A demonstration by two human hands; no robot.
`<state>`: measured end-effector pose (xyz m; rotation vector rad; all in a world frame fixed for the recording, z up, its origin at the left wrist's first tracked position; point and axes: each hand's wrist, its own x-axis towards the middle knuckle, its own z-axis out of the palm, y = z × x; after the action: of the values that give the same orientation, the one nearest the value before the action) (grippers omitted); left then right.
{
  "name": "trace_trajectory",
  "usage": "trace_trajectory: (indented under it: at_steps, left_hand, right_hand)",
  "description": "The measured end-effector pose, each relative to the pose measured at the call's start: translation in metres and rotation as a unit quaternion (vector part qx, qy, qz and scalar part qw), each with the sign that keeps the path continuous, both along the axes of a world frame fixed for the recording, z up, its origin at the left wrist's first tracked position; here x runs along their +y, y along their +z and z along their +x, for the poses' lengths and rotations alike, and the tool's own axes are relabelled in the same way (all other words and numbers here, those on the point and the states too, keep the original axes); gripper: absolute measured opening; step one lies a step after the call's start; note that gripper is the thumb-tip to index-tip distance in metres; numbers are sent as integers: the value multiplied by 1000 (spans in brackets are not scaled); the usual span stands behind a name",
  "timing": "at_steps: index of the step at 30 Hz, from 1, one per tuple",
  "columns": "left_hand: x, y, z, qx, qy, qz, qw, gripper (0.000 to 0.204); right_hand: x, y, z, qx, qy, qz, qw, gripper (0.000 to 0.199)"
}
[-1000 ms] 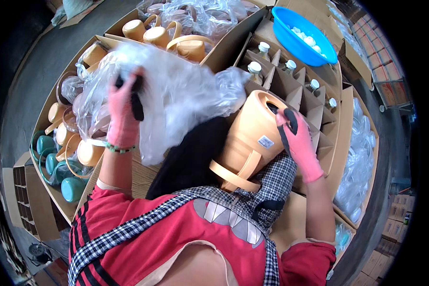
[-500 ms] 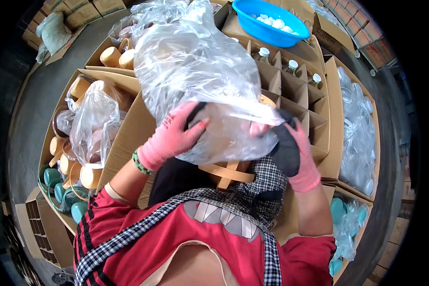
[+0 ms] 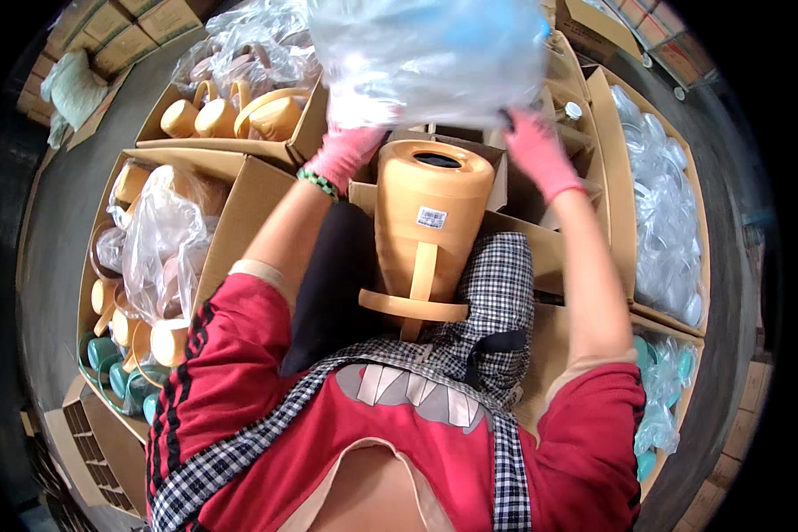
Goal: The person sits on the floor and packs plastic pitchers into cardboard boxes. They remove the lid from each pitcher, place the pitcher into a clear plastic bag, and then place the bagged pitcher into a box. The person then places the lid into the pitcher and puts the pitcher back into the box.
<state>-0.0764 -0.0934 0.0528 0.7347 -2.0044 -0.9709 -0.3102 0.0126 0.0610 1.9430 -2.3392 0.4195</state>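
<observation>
A clear plastic bag point(image 3: 430, 66), blurred by motion, is spread out in front of me above the boxes. My left hand point(image 3: 350, 158), in a pink glove, grips its lower left edge, with the fingertips partly covered by the film. At the lower right edge, my gloved right hand point(image 3: 543, 158) pinches the bag with dark fingertips. Between my knees stands an orange plastic jug-like vessel point(image 3: 434, 199). Its upper end has a dark round hole, a white label is on its side, and its handle points toward me. Neither hand touches it.
Ahead stands a divided carton point(image 3: 541, 239) with a white-capped bottle point(image 3: 569, 113). Orange jug parts point(image 3: 215, 118) fill a box at the far left. Another left box holds a crumpled bag point(image 3: 164, 244) and teal parts point(image 3: 106, 355). Bagged clear pieces point(image 3: 661, 213) lie in a right-hand box.
Both hands have moved up and away from me with the plastic bag. The orange vessel, mostly covered before, now shows fully. The blue basin at the back is now mostly behind the bag.
</observation>
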Motion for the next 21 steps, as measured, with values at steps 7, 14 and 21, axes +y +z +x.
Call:
trace_trajectory:
  at_steps: [7, 14, 21]
  left_hand:
    - [30, -112, 30, 326, -153, 517, 777, 32]
    - [88, -60, 107, -15, 124, -22, 992, 36]
    - [98, -23, 102, -275, -314, -131, 899, 21]
  right_hand:
    - [50, -87, 13, -562, -19, 10, 827, 26]
    - [136, -50, 83, 17, 187, 206, 960, 30]
    - [139, -45, 97, -238, 189, 156, 940, 28]
